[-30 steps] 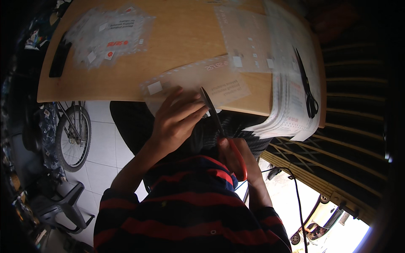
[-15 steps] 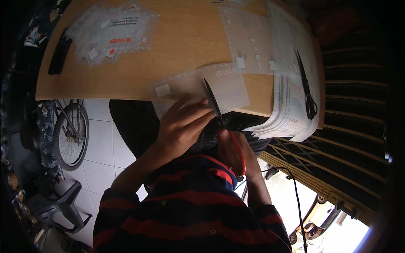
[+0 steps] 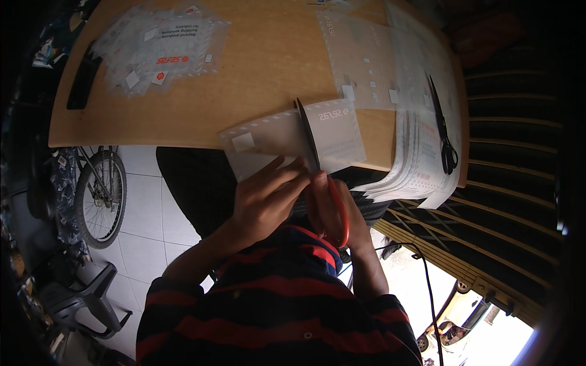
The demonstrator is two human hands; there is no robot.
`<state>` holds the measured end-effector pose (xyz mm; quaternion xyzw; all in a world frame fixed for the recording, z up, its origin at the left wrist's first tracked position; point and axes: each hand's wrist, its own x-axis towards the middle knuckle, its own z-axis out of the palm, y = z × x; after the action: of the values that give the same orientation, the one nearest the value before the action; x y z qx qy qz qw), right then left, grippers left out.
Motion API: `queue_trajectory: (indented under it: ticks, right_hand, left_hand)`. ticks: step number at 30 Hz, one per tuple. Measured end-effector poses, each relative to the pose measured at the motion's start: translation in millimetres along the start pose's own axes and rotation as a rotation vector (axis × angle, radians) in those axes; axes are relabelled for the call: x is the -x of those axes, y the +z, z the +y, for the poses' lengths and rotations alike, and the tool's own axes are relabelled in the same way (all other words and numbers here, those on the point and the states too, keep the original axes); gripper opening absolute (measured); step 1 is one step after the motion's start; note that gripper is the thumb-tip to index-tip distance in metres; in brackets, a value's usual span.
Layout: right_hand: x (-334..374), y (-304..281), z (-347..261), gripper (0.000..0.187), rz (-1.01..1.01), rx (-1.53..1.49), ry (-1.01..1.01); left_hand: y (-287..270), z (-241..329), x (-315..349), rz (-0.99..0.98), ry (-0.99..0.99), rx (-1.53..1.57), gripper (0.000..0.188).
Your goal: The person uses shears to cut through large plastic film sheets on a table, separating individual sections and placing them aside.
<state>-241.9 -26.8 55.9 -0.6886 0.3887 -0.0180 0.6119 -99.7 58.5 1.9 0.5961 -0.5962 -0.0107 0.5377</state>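
Note:
A pale, translucent printed sheet [image 3: 271, 140], perhaps a plastic bag, hangs partly over the table's near edge. At its lower edge my left hand [image 3: 265, 198] grips it, fingers bent near the blades. My right hand [image 3: 326, 204] is closed round red-handled scissors [image 3: 309, 134]. Their dark blades point away from me across the middle of the sheet, the tip reaching just past its far edge. The blades look nearly together; whether the sheet lies between them I cannot tell. Part of the right-hand fingers is hidden behind the red handle.
Cut translucent pieces [image 3: 165, 46] lie heaped at the table's far left. A thick stack of sheets [image 3: 421, 152] droops over the right near edge, with black scissors [image 3: 444, 128] on top. A bicycle [image 3: 104, 195] and a grey chair [image 3: 88, 299] stand to the left.
The sheet has turned slightly and lies flatter, its print clearer. My right hand and the scissors have shifted a little away from me and left, the blades reaching past the sheet's far edge.

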Motion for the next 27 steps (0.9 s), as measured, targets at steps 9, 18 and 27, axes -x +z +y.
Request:
queue_trajectory:
  ticks: [9, 18, 27]
  right_hand:
    - [-5, 1, -12, 0.081, 0.003, -0.037, 0.066]
    - [-17, -3, -16, 0.073, -0.111, -0.178, 0.164]
    - [-30, -13, -16, 0.07, -0.159, -0.204, 0.078]
  left_hand:
    - [-16, 11, -3, -0.018, -0.075, 0.009, 0.022]
    - [-27, 5, 5, 0.045, -0.028, -0.104, 0.026]
    - [-38, 7, 14, 0.323, -0.148, -0.095, 0.01]
